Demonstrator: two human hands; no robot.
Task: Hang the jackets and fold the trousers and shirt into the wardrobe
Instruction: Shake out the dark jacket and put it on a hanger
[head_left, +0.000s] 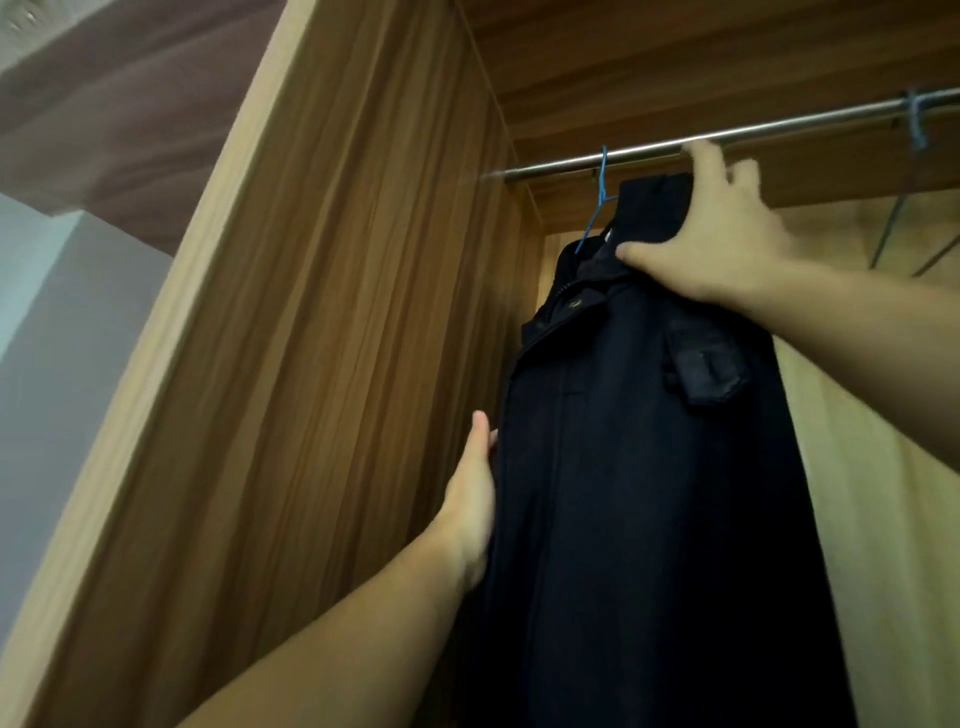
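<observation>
Hanging lengthwise from a blue hanger (597, 208) hooked over the steel rail (727, 137), a dark jacket (649, 467) sits at the wardrobe's (337, 312) left end, its long axis vertical. The right hand (711, 234), nearer the rail, pinches the collar between thumb and spread fingers; the left hand (470, 499) lies flat against the jacket's left edge lower down, fingers straight. Releasing likely comes next, the hook appearing seated.

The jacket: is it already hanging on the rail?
Yes. The jacket hangs by its blue hanger, hooked over the rail.
</observation>
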